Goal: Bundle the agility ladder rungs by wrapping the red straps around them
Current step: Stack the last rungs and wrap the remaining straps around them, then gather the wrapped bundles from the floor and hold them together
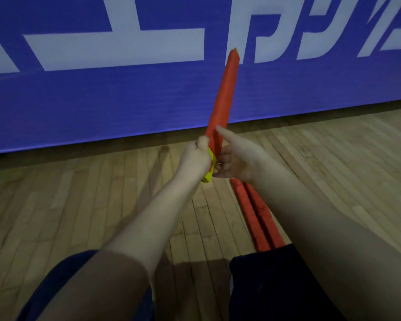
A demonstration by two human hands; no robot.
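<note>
Upright, the red-wrapped bundle [222, 98] sits gripped by the left hand [195, 159], right hand [235, 158] spread.

A sports hall: pale hardwood floor [102, 193] of narrow boards, with a big blue banner [102, 100] bearing white lettering along the wall.

The bundle [222, 96] held upright is wrapped in plain red-orange strap, with bright yellow rungs [209, 170] showing at its lower end and a speck of yellow at its tip. Two more wrapped bundles [256, 218] on the floor are the same red. The floor [102, 188] is pale tan wood in narrow planks. The banner [102, 100] behind is deep blue with large white lettering. The shorts [264, 286] are dark navy.
</note>
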